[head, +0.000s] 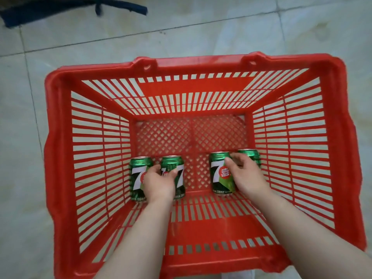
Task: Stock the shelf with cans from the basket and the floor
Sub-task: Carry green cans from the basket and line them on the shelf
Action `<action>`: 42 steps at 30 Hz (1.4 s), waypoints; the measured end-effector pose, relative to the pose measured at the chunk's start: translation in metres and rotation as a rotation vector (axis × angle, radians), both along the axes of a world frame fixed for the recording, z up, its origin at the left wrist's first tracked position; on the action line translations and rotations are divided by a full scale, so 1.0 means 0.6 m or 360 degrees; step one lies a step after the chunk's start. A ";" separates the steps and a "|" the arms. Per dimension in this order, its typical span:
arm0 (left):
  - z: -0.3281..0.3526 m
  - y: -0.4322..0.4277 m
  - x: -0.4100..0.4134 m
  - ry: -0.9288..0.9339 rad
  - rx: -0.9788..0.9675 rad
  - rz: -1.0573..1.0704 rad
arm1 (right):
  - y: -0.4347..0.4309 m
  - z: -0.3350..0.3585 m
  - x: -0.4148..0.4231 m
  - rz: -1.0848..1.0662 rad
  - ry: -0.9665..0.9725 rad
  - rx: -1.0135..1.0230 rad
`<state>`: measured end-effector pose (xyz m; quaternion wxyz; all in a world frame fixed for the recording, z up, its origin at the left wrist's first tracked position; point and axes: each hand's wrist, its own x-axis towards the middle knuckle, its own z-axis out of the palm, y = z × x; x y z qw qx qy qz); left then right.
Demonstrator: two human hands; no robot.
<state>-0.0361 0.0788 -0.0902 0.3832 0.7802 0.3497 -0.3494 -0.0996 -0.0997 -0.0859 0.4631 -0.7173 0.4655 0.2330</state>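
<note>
A red plastic basket (pixel 201 62) stands on the floor below me. Several green 7-Up cans stand upright along its near wall. My left hand (pixel 159 183) reaches down between the two left cans. Its thumb lies across the front of the second can (pixel 179 179) and its fingers curl in at the gap beside the leftmost can (pixel 137 175). My right hand (pixel 246 177) curls on the third can (pixel 219 174), thumb on its right side, fingers in the gap behind. That hand hides most of the rightmost can (pixel 251 156).
The far half of the basket's mesh bottom (pixel 191 133) holds nothing. Pale floor tiles (pixel 181 33) surround the basket. A dark blue cloth or strap (pixel 60 9) lies on the floor at the top left. No shelf is in view.
</note>
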 end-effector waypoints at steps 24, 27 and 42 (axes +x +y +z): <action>-0.027 -0.006 0.023 0.0390 -0.0884 -0.0079 | -0.006 -0.011 0.001 -0.0542 -0.0096 0.0605; 0.024 -0.019 0.050 0.0361 -0.0974 -0.0089 | -0.017 0.033 0.012 -0.0660 -0.0166 0.0679; 0.501 0.007 0.156 -0.0124 -0.1122 -0.0184 | -0.029 0.492 0.128 -0.0433 -0.0539 0.0931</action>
